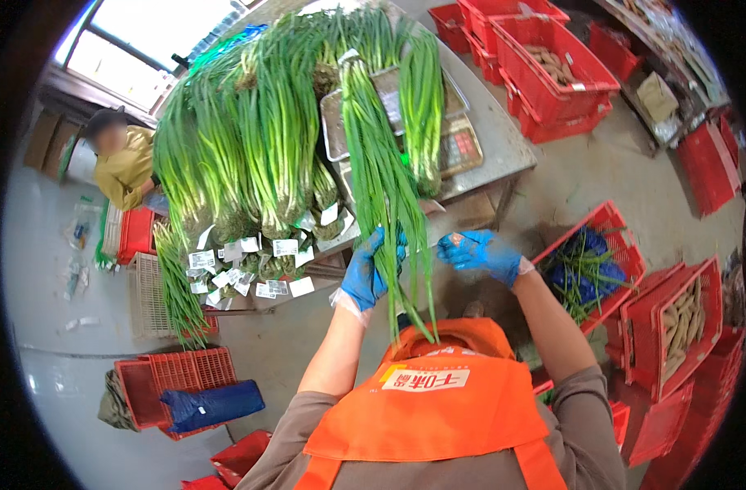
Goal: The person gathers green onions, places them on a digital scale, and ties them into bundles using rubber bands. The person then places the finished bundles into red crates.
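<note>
My left hand (373,266), in a blue glove, is closed around the green leaves of a bunch of green onions (376,159); the root end points away from me and lies over a metal tray (335,128). My right hand (480,252), also blue-gloved, is held out to the right with its fingers curled; whether something small is in it cannot be told. Another bunch of green onions (421,110) lies to the right, by a scale (462,147). A large heap of green onions (250,141) covers the left of the metal table (501,147), with white labels (285,247) at its near edge.
A person (123,156) is at the far left behind the heap. Red crates (556,79) stand at the back right. Nearer on the right are a crate (618,245) with a blue bag and loose leaves, and a crate (654,343) of long root vegetables. Crates (189,373) sit lower left.
</note>
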Tool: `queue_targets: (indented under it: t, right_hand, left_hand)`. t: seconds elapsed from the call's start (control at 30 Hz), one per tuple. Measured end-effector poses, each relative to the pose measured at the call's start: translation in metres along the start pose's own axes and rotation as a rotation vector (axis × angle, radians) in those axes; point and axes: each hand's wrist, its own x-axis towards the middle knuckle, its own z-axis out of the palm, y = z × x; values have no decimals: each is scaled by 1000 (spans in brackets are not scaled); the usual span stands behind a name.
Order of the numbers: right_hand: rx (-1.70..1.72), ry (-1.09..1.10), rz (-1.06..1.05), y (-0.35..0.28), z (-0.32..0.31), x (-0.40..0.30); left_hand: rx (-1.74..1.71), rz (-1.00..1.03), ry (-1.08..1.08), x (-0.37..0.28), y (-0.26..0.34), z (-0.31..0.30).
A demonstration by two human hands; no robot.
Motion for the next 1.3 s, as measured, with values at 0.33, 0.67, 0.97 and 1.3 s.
queue_targets:
  t: [0.33, 0.67, 0.97, 1.3]
  right_hand:
    - [952, -233, -247, -59, 111, 117]
    - [-492, 101, 6, -150, 64, 80]
    - [-1785, 559, 37, -144, 106, -26]
    - [-757, 1437, 120, 13, 41, -243]
  left_hand:
    - [286, -76, 65, -44, 19, 35]
    - [275, 85, -51, 15, 91, -16]
    - [-212, -133, -305, 135, 69, 27]
    - [-160, -223, -376, 148, 52, 23]
